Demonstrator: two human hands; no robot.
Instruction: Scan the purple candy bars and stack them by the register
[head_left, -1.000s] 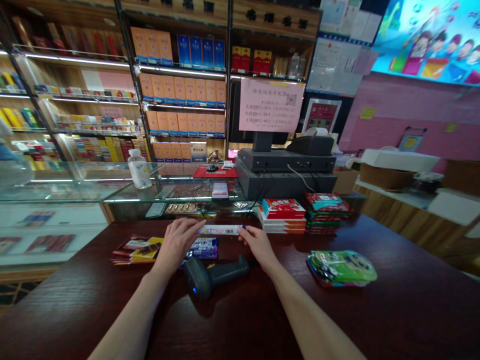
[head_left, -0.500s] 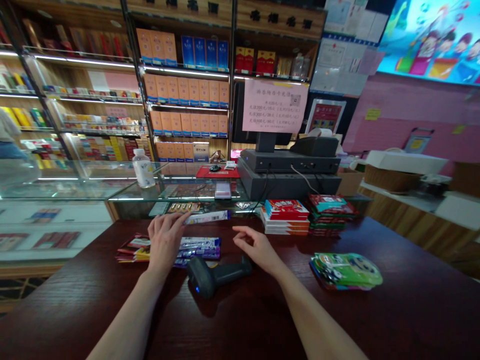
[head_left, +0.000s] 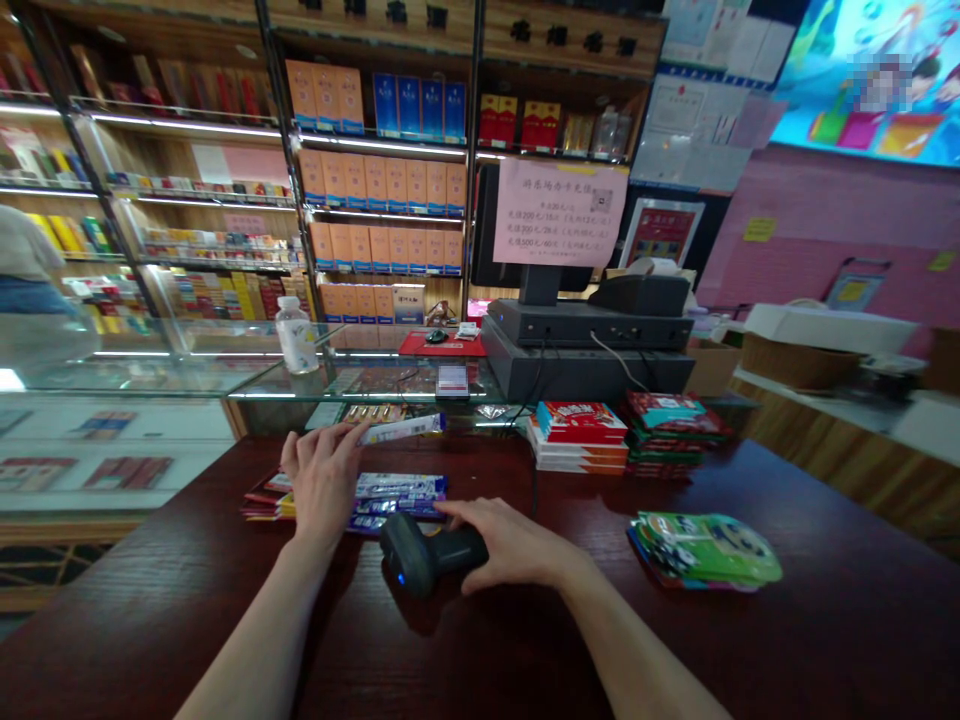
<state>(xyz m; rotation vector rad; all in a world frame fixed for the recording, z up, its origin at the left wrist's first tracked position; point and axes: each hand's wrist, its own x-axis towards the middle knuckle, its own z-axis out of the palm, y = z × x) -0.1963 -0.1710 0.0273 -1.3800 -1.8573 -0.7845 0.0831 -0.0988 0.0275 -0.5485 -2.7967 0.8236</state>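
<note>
Left hand, fingertips pinching one slim white-and-purple packet, held near shiny purple packets, right hand half open, thumb and fingers parted around handle of dark grey pistol-shaped scanner, on dark-brown wooden tabletop

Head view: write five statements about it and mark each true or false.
1. The left hand holds a slim white packet. True.
2. The right hand is at the handle of the barcode scanner. True.
3. The scanner's light shines red. False: the light is blue.
4. The green-topped stack lies left of the scanner. False: the stack lies to its right.
5. The pink sheet lies flat on the table. False: it is upright in front of the monitor.
</note>
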